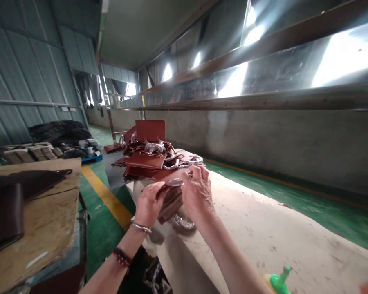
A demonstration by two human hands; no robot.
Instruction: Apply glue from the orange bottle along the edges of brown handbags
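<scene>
Both hands hold a small reddish-brown leather handbag point(171, 205) above the near end of the pale worktable. My left hand point(149, 204) pinches its upper left edge, thumb and fingers closed. On the right side of the opening, my right hand point(198, 196) grips the rim with bent fingers. A pale strip shows in the bag's mouth. Below the bag hangs or lies a handle point(184, 222) wrapped in clear plastic. Just beyond my hands is a heap of similar brown bags point(145, 160), some with plastic-wrapped handles.
A green-topped bottle point(280, 282) stands at the worktable's point(251, 216) near edge. To the left, a cardboard-covered table point(53, 204) carries dark leather pieces point(6, 212). Between the tables, a yellow line point(106, 196) crosses the green floor. Stacked bundles point(33, 153) lie by the far wall.
</scene>
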